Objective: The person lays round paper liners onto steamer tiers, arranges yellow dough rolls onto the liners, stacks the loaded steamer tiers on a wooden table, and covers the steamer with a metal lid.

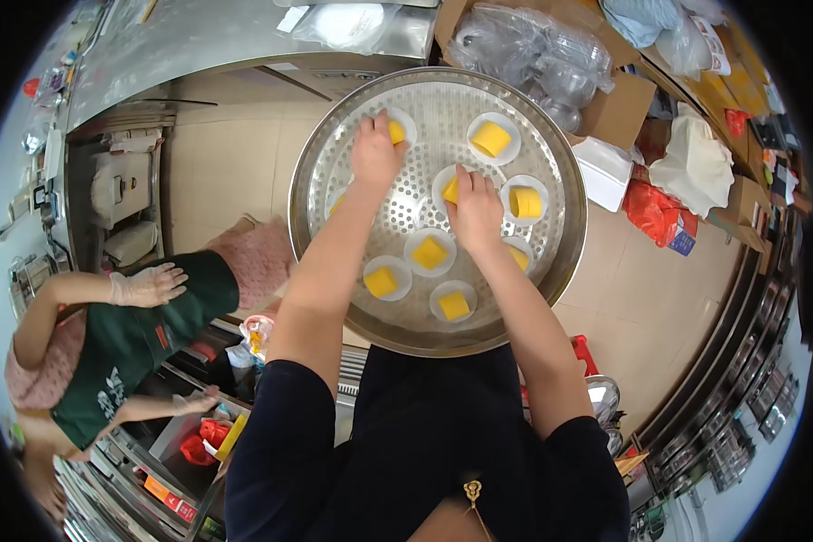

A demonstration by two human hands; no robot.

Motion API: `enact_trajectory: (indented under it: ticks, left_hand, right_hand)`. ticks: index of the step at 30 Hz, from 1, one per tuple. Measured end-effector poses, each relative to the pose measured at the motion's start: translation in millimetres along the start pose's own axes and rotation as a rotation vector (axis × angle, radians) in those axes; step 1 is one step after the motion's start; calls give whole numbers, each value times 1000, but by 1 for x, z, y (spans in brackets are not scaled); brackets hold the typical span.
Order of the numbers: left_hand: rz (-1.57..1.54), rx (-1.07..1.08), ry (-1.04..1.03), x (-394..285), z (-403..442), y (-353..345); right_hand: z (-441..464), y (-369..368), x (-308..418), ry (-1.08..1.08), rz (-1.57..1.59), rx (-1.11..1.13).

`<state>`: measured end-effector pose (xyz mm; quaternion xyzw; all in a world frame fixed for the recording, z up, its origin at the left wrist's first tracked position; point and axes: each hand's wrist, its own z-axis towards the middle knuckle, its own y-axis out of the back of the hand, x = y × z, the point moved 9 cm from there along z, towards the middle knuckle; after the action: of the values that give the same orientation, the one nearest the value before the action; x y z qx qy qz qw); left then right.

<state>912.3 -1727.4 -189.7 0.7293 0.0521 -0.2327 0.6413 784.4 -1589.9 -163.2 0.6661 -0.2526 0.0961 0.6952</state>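
Observation:
A large round metal steamer tray [397, 212] with a perforated base holds several yellow pieces, each on a round white paper. At the tray's upper left, my left hand [378, 149] has its fingers closed around a yellow piece [397, 132], partly hidden by the fingers. Near the middle, my right hand [475, 210] grips another yellow piece [450, 190] between thumb and fingers. Other yellow pieces lie at the upper right [490, 139], at the right [525, 202] and lower down [429, 253]. One at the left and one beside my right wrist are partly covered by my arms.
On the left stands a co-worker in a dark green apron [144, 312] with clear gloves. A metal counter [199, 36] spans the upper left. Cardboard boxes [619, 108] with clear plastic containers [533, 54] sit at the upper right, near a red bag [650, 212].

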Motion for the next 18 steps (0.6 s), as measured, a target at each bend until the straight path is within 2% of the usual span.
enact_trajectory:
  ticks: [4, 7, 10, 12, 15, 18]
  left_hand:
    - [-13, -107, -78, -1, -20, 28]
    - [63, -87, -93, 23, -50, 49]
    - [200, 14, 5, 53, -82, 53]
    - [181, 109, 71, 66, -96, 43]
    - [156, 168, 100, 71, -108, 28]
    - [146, 85, 46, 75, -110, 26]
  right_hand:
    - [9, -9, 3, 9, -31, 4]
    - [15, -20, 7, 14, -84, 15]
    - [19, -37, 5, 6, -136, 63]
    - [19, -40, 6, -3, -123, 105]
    - [16, -31, 10, 22, -85, 68]
    - [4, 1, 18, 53, -57, -115]
